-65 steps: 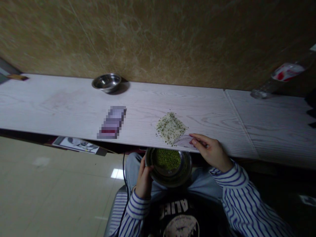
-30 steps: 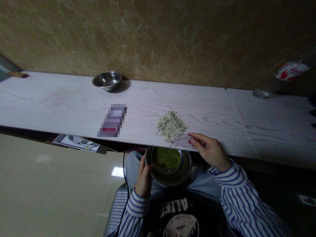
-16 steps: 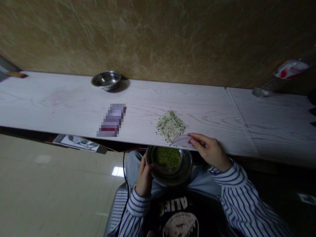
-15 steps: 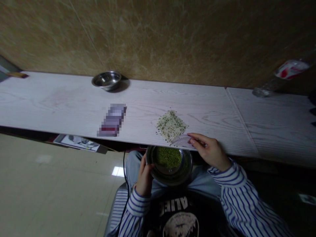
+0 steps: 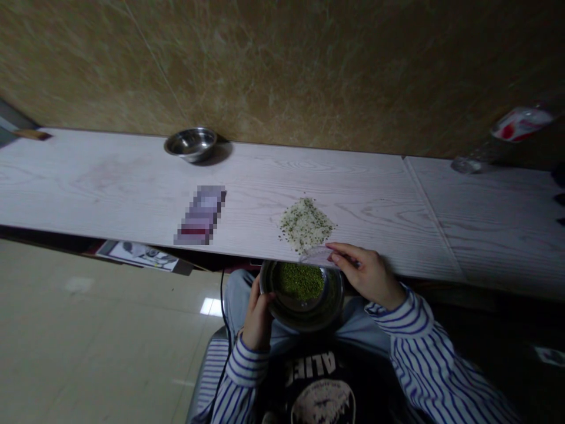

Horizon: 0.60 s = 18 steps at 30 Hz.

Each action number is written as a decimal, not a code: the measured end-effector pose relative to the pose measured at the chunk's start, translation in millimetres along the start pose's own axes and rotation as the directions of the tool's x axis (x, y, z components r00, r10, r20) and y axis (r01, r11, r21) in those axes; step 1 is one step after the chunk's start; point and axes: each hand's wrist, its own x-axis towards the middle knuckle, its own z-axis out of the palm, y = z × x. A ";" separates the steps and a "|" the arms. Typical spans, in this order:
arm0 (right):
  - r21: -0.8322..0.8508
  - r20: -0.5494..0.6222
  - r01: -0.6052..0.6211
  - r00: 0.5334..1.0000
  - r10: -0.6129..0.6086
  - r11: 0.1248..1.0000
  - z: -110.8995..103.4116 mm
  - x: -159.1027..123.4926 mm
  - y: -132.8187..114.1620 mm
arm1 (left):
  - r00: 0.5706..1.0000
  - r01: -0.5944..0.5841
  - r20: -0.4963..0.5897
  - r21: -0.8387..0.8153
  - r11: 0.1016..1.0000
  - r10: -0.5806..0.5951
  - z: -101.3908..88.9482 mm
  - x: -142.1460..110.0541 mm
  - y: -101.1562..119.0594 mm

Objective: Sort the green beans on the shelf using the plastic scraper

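With our right hand (image 5: 368,277), we pinch a transparent plastic piece (image 5: 316,257) between the thumb and the fingers at its right end. The piece has a curved upper edge and lies at the front edge of the table (image 5: 110,200), its left end at the near side of the grain pile (image 5: 306,225). With our left hand (image 5: 258,318), we clamp the left rim of the large metal bowl (image 5: 332,303), the thumb over the rim and the fingers along the outer wall. The bowl sits below the front edge of the table, above our lap, opening upward. Whether our legs (image 5: 238,294) bear its weight, we cannot tell. Green beans (image 5: 300,281) cover the part of its floor nearest the table.

On the table, directly beyond the bowl, we locate the grain pile: white grains mixed with green ones, roughly diamond-shaped, with loose pieces scattered around its border. To the left of the pile lies a flat rectangular item (image 5: 200,216), its surface pixelated. Behind that item, near the wall (image 5: 282,70), stands the small metal bowl (image 5: 192,141), upright. At the far right, we note a clear bottle (image 5: 521,123) with a red and white label. A dark cable (image 5: 223,306) hangs beside our left leg.
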 end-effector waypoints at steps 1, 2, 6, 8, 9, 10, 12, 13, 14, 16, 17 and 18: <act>0.001 0.003 -0.001 1.000 0.001 1.000 -0.1 -1.1 0.1 | 1.000 -0.001 -0.004 -0.002 1.000 0.001 0.4 -0.3 0.3; 0.004 -0.001 -0.007 1.000 0.007 1.000 -0.5 -2.3 1.0 | 1.000 -0.003 -0.009 -0.002 1.000 0.003 0.6 -0.5 0.4; 0.009 -0.060 -0.042 0.997 0.042 0.999 -2.2 -4.8 8.2 | 1.000 0.000 -0.010 0.014 1.000 0.001 -0.7 -0.4 -0.7; -0.004 -0.063 -0.034 0.997 0.033 0.999 -0.7 -3.0 9.1 | 1.000 -0.002 -0.001 0.022 1.000 0.002 -2.1 0.0 -1.6; -0.015 -0.056 -0.018 0.998 0.017 1.000 0.9 -1.2 8.2 | 1.000 -0.002 0.003 0.022 1.000 0.002 -2.7 0.3 -1.9; -0.027 -0.047 0.002 0.999 -0.004 1.000 3.1 1.3 6.4 | 1.000 -0.002 0.006 0.024 1.000 0.002 -3.2 0.5 -1.9; -0.050 -0.029 0.040 0.999 -0.042 0.998 8.2 7.5 2.0 | 1.000 -0.011 0.004 0.033 0.999 0.011 -3.8 1.2 -1.2; -0.058 -0.030 0.055 0.998 -0.057 0.997 10.6 10.9 -0.1 | 1.000 -0.019 0.001 0.040 0.999 0.019 -4.0 1.5 -0.8; -0.068 -0.032 0.066 0.997 -0.068 0.996 12.6 14.3 -1.6 | 1.000 -0.025 -0.004 0.049 0.999 0.025 -4.3 1.9 -0.3; -0.087 -0.047 0.078 0.995 -0.082 0.993 14.8 20.7 -2.9 | 1.000 -0.023 -0.017 0.062 0.998 0.024 -5.1 2.8 0.1; -0.096 -0.054 0.078 0.995 -0.084 0.992 15.1 23.8 -2.8 | 1.000 -0.017 -0.022 0.064 0.998 0.019 -5.7 3.3 0.1; -0.105 -0.061 0.077 0.995 -0.083 0.991 14.8 27.0 -2.3 | 1.000 -0.011 -0.027 0.064 0.998 0.012 -6.3 3.8 -0.1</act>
